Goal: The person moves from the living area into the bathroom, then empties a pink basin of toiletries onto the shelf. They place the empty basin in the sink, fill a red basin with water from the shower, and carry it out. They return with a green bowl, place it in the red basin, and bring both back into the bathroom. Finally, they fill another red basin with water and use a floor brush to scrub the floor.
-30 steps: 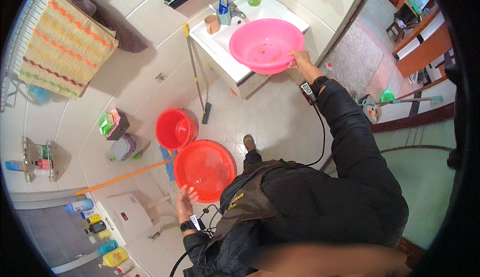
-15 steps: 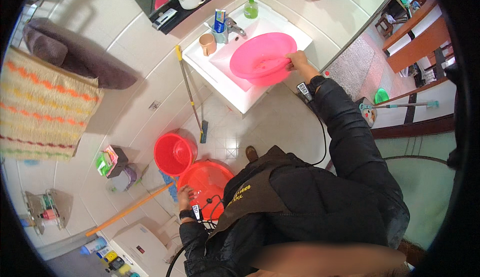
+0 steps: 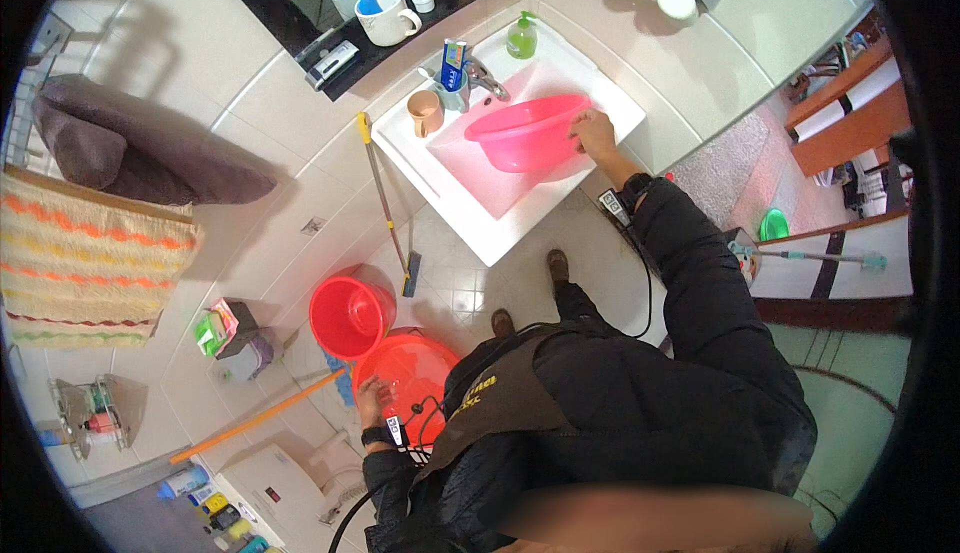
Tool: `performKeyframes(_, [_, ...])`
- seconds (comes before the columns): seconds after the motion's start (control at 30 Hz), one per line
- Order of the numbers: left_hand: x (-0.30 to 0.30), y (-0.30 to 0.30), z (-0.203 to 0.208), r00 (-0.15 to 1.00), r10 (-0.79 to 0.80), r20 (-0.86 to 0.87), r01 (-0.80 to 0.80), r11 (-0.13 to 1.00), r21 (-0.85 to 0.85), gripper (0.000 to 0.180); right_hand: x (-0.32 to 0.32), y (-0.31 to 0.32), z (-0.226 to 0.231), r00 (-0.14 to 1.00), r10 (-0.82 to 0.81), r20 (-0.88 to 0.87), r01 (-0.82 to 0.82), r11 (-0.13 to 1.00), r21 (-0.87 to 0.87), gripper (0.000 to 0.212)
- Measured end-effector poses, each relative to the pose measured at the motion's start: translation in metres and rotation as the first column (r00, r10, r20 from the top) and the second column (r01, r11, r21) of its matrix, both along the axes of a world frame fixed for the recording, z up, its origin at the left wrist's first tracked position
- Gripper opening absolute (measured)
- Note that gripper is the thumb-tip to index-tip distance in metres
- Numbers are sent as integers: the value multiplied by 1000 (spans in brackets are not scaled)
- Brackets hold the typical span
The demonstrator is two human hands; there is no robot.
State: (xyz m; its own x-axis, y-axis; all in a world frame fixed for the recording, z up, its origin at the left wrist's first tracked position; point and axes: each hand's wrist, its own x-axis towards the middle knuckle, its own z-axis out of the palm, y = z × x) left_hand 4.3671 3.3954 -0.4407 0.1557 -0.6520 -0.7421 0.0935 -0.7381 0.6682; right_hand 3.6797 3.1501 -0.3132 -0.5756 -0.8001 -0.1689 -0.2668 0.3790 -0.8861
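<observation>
pink basin [image 3: 525,141] tipped further, right hand [image 3: 595,134] gripping (seemingly)

A single head-worn fisheye looks widely downward.

Tipped by the right hand [image 3: 594,135], the pink basin [image 3: 530,143], nearly level a second ago, now slants steeply toward the tap [image 3: 486,80], its inner floor hidden. A second shoe [image 3: 557,267] has appeared.
</observation>
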Motion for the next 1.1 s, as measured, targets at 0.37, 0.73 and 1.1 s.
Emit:
performKeyframes(0.37, [-129, 91, 38, 941, 331, 61, -333, 943, 9, 42, -4, -187, -27, 539, 331, 775, -401, 910, -110, 41])
performKeyframes(0.73, [-219, 127, 71, 858, 494, 142, -511, 849, 133, 44, -16, -260, -31, 354, 359, 864, -487, 859, -158, 38])
performKeyframes(1.1, [-237, 71, 73, 910, 400, 107, -411, 905, 113, 40, -158, -156, -85, 799, 600, 43, -526, 661, 536, 27])
